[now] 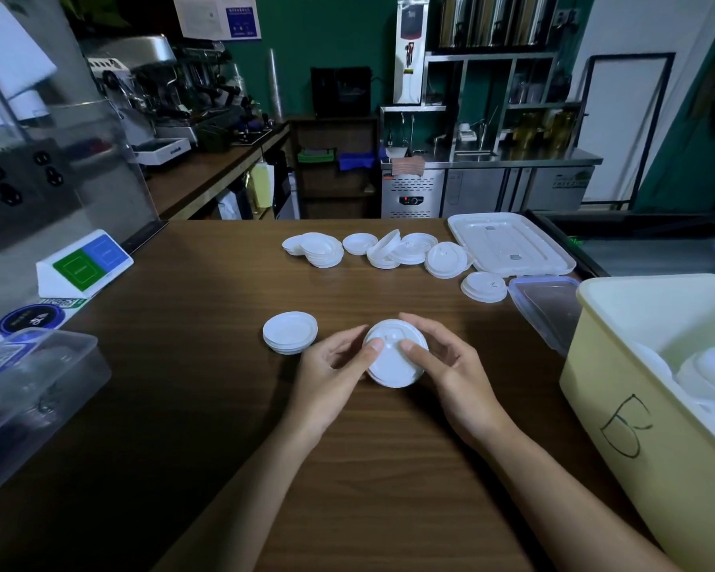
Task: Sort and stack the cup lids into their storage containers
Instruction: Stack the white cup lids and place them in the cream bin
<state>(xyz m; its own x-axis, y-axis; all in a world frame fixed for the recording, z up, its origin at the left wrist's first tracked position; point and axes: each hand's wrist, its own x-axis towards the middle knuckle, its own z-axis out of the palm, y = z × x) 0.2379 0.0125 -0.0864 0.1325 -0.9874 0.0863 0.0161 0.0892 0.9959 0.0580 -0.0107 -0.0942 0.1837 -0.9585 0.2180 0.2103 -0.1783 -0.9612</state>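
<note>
Right now both hands are on one short stack of white cup lids [392, 367], near the middle of the brown table [182, 406]. Left hand [327, 375] grips the stack's left rim, thumb pressed on top, fingers curled round the far edge. Right hand [459, 375] grips the right rim the same way, thumb on top, fingers curved round the side. Can't tell whether the stack rests on the table or is lifted slightly.

Just left of it, close to the left hand's fingers but apart from them, a second small stack of flatter lids [290, 333] sits on the table.

Along the far edge is a loose row of lids [382, 247], some overlapping, one tilted on its edge. One more lid pile [483, 286] sits apart, nearer the right side.

A yellow bin [595, 365] marked "B" stands at the right edge with white lids [710, 373] inside. Its flat white cover [508, 241] lies on the far right of the table. A clear cover with a blue rim [543, 309] lies between that and the bin.

At the left edge is a clear plastic box [38, 377], contents unclear. Behind it stands a small white sign with green and blue panels [84, 262].
</note>
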